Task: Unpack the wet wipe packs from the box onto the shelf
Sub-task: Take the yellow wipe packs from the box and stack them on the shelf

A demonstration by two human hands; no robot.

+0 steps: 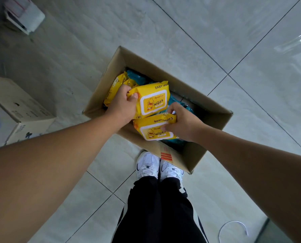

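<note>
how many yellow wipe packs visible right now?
3 for sure: upper pack in left hand, lower pack in right hand, third pack inside the box by its wall. Others may be hidden.

Open cardboard box point(107, 78) on tiled floor point(181, 32)

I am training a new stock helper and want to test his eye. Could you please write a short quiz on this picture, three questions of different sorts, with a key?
1. True or false: the open brown cardboard box stands on a table.
2. Which hand has its grip on the upper yellow duck-printed wipe pack, and which on the lower yellow pack?
3. Choose: the soft packs lying under the yellow ones in the box are A red, B teal, C white.

Key
1. False: it stands on the grey tiled floor.
2. The left hand grips the upper, the right hand the lower.
3. B.
</note>
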